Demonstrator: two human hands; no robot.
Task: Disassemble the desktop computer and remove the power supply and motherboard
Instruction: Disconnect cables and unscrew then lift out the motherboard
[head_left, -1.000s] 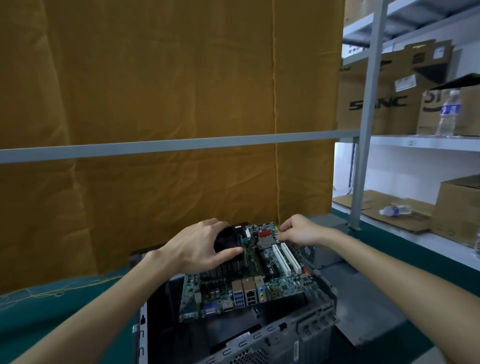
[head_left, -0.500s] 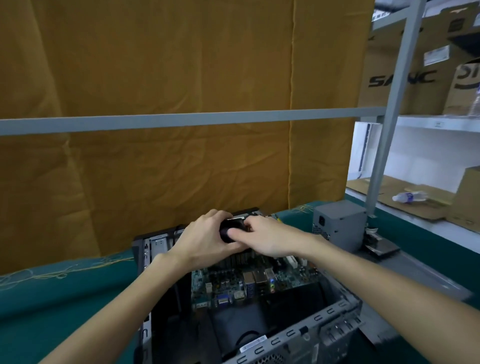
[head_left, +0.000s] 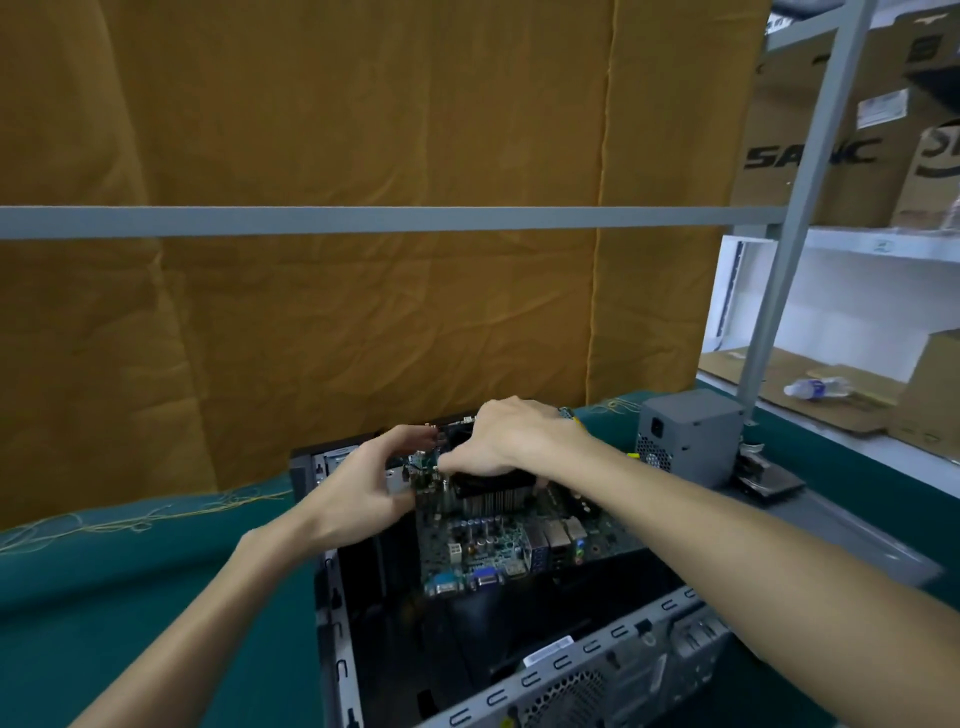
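Motherboard (head_left: 498, 540) in case (head_left: 597, 670) (supply (head_left: 688, 436) right)

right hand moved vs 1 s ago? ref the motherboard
Yes. The right hand has crossed leftward over the motherboard, from its right edge by the white slots to the fan cooler, close to the left hand.
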